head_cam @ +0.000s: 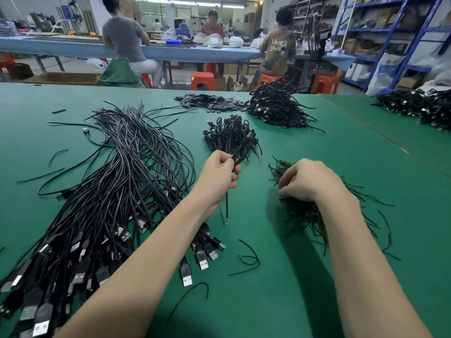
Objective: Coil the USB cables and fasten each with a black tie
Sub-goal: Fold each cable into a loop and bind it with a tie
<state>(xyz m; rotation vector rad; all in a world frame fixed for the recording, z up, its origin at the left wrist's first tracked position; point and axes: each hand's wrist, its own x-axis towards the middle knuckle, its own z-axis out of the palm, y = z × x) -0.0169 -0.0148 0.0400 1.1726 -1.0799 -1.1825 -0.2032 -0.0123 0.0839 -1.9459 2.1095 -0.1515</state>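
My left hand grips a coiled black USB cable above the green table; its loose wire end hangs below the fist. My right hand rests with curled fingers on a pile of thin black ties, fingertips pinching into the ties. A big bundle of uncoiled USB cables lies to the left, plugs toward me. A small heap of coiled, tied cables sits just beyond my left hand.
A larger heap of coiled cables and a scatter of flat black pieces lie farther back. More cable piles sit far right. Stray ties lie on the green table near me. People work at a blue table behind.
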